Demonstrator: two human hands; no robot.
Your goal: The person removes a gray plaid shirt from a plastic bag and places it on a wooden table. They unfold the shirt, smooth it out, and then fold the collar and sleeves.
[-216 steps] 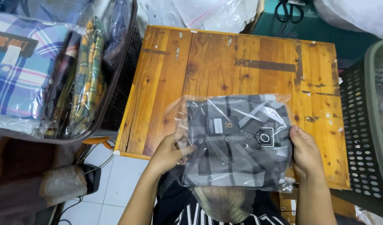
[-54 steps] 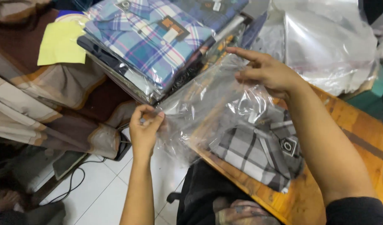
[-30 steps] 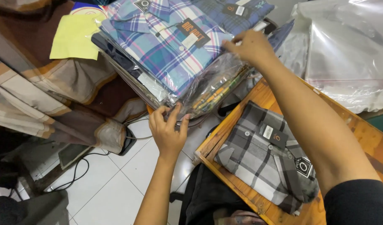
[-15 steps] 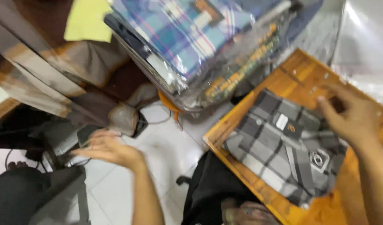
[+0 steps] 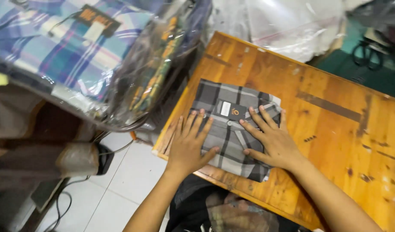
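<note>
Worn wooden table (image 5: 335, 111), folded plaid shirt (image 5: 232, 129)

A folded shirt (image 5: 232, 129) lies on the table's (image 5: 335, 120) left end, bagged shirts (image 5: 77, 56) stacked further left.

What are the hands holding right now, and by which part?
Nothing is gripped. Both the left hand and right hand lie flat, palms down, on top of the folded grey plaid shirt on the wooden table.
</note>
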